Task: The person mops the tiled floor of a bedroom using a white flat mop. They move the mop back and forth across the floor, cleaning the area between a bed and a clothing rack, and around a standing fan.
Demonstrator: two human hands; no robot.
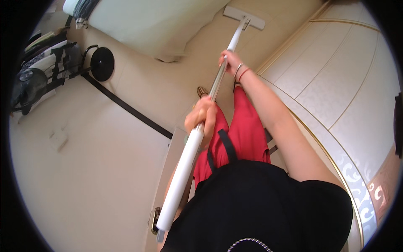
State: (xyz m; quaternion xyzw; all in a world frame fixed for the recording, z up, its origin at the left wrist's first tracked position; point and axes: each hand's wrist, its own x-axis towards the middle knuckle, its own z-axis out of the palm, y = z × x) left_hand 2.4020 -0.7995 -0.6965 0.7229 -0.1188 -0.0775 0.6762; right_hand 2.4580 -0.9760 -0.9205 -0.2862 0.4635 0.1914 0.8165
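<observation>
A flat mop (181, 178) with a white grip and a silver pole slants across the middle of the view. Its white rectangular head (256, 22) lies flat on the floor at the far end. My left hand (201, 117) is wrapped round the pole just above the white grip. Farther along, my right hand (231, 61) closes round the pole where the silver part meets the white lower section. A bracelet and a red cord circle my right wrist. The grip's near end reaches back beside my black top.
A bed with a pale cover (155, 29) stands ahead on the left. White wardrobe doors with gold trim (323, 71) run along the right. At the left are a fan (31, 86) and a stand with a round black base (102, 64). A door edge with a handle (155, 220) is close on my left.
</observation>
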